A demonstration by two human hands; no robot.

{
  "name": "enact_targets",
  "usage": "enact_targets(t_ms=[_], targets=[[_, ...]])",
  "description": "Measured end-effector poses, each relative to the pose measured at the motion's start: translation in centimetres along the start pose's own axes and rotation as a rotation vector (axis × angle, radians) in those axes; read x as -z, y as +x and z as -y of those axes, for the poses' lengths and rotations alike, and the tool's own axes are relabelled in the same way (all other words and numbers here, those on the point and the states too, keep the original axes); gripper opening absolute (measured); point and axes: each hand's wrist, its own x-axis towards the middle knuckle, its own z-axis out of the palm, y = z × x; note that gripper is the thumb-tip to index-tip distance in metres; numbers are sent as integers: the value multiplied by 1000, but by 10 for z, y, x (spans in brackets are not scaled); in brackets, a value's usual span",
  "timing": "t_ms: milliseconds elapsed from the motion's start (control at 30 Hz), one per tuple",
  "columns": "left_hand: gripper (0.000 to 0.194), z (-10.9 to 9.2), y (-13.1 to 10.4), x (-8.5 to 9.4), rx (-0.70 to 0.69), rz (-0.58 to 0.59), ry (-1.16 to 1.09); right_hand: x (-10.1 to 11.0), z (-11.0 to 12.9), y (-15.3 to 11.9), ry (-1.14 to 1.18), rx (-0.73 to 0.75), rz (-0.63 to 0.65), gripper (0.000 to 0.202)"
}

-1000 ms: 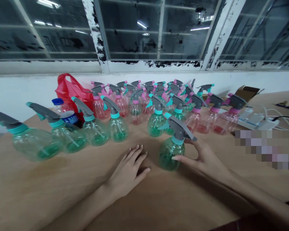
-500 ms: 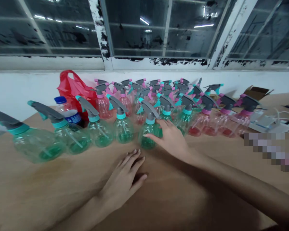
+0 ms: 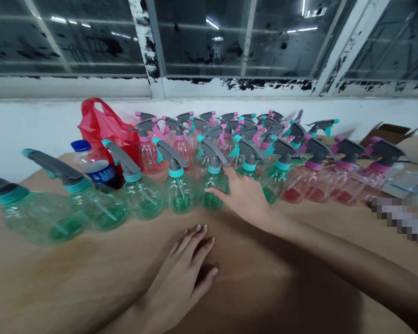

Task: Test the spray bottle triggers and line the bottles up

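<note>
Into the row it has been brought: the round, translucent green plastic spray bottle (image 3: pixel 212 194), held a second ago farther right and nearer the front, is now stood upright on the light brown surface (image 3: pixel 257 273), just right of a matching green spray bottle (image 3: pixel 180 197). Since half a second ago, the gap between those two has been narrowed slightly.

The bottle is topped by a grey spray head ringed with a turquoise collar; its turquoise nozzle is aimed away toward the far left, and a deeper green is seen low in the see-through body. It is gripped by the right hand (image 3: pixel 248 198), the thumb laid across its front and the index finger set beside the collar; the remaining fingers are hidden. Below, the left hand (image 3: pixel 181 269) is rested palm-down on the surface, fingers loosely spread and nothing held, much as before.

Leftward, the line is carried on by three more green spray bottles (image 3: pixel 144 199). Right of the gripping hand, pink-collared, clear pink spray bottles (image 3: pixel 299 185) are lined up. Behind, a crowd of grey-headed sprayers (image 3: pixel 230 125) is packed near the white wall (image 3: pixel 351 109), flanked by a blue-capped clear plastic bottle (image 3: pixel 81 149), a red plastic bag (image 3: pixel 106 130) and, far right, an open brown cardboard box (image 3: pixel 386 135).
</note>
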Motion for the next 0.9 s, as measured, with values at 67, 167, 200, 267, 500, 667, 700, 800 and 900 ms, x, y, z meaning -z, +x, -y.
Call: enact_targets(t_ms=[67,167,200,267,500,667,700,800,900], targets=[[45,0,0,0,-4,0,11,-1,0,-1,7,3,-8,72],[46,1,0,0,-12,-18,24,-2,-6,-8,69,36,-76,72],[45,2,0,-1,-15,-28,25,-1,-10,-12,99,47,-106,69],[45,3,-1,-2,-20,-45,25,2,-21,-21,160,56,-156,56],[44,7,-2,-8,26,-81,1,18,-72,-34,174,-26,-359,39],[39,2,0,-8,109,-78,-102,11,-75,-21,82,-136,-296,61],[37,0,1,-7,123,-81,-124,7,-73,-17,54,-167,-272,66],[33,-8,4,-6,139,-85,-174,-3,-68,-7,36,-204,-197,77],[30,-15,8,-5,120,-81,-214,-9,-66,-2,75,-191,-175,74]])
